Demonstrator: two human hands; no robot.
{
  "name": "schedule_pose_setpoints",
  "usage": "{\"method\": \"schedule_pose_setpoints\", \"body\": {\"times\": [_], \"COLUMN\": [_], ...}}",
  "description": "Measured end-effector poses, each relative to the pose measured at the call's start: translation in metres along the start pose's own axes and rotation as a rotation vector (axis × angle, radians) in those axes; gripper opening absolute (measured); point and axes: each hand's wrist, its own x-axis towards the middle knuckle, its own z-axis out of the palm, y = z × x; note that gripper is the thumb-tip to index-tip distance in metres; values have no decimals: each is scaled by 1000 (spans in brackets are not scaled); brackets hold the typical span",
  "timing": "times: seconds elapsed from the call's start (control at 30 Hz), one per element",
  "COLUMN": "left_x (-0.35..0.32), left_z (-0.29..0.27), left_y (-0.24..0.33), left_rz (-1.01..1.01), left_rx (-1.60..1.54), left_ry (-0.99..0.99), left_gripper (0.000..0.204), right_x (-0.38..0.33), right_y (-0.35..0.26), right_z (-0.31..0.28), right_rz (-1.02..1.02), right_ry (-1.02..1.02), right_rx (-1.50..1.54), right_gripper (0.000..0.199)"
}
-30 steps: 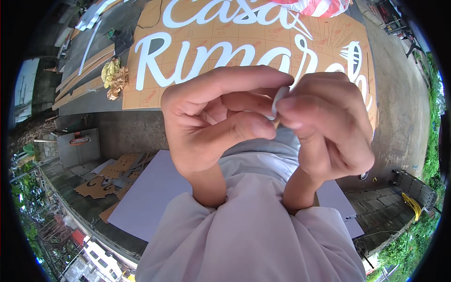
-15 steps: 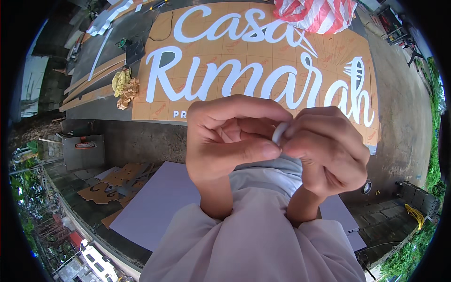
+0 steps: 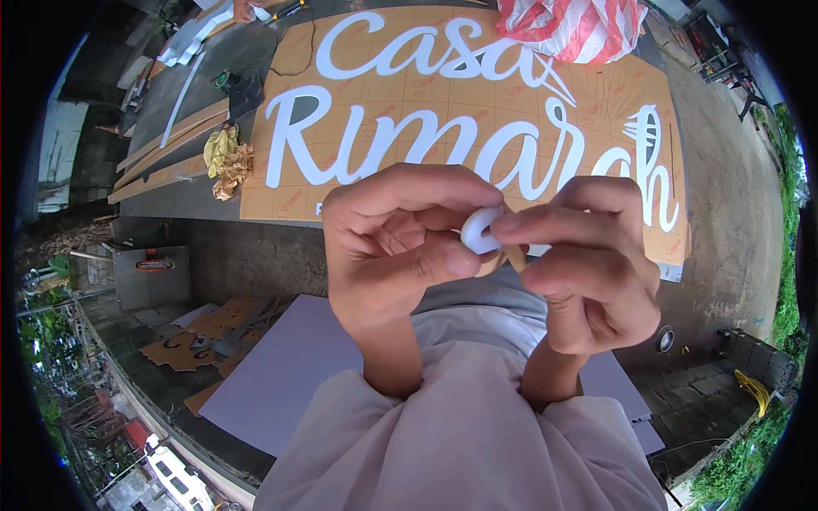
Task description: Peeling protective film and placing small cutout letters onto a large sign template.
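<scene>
A small white ring-shaped piece (image 3: 474, 234) is pinched between the thumb and fingers of my left hand (image 3: 383, 238). Below its right side hangs a thin brownish strip (image 3: 515, 257), apparently paper backing. My right hand (image 3: 596, 264) is curled, its index fingertip against the ring's right edge. The strip runs to its thumb and lower fingers, which seem to grip it; the exact contact is partly hidden. Both hands are above the near edge of a large brown sheet (image 3: 294, 200) with white cut-out letters (image 3: 311, 140) on it.
A red-and-white striped plastic bag (image 3: 575, 30) lies at the far edge. Crumpled paper (image 3: 228, 162) and wooden strips (image 3: 170, 149) lie left. Another person's hand (image 3: 244, 11) shows at the far left. Below are a pale panel (image 3: 281, 375) and brown offcuts (image 3: 200, 332).
The white ring has turned from edge-on to show its face. My right fingers have spread somewhat, and the brownish strip now shows. Another person's hand has appeared at the far left.
</scene>
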Motion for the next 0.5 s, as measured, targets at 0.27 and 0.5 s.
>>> {"method": "schedule_pose_setpoints", "body": {"times": [0.27,0.5], "left_x": [1,11], "left_z": [5,0], "left_y": [-5,-24], "left_rz": [170,704], "left_rx": [167,676], "left_ry": [52,5], "left_gripper": [31,31], "right_x": [-1,-2], "right_y": [-1,-22], "right_z": [4,9], "right_rz": [73,500], "right_ry": [25,176], "right_rx": [20,168], "right_gripper": [6,5]}}
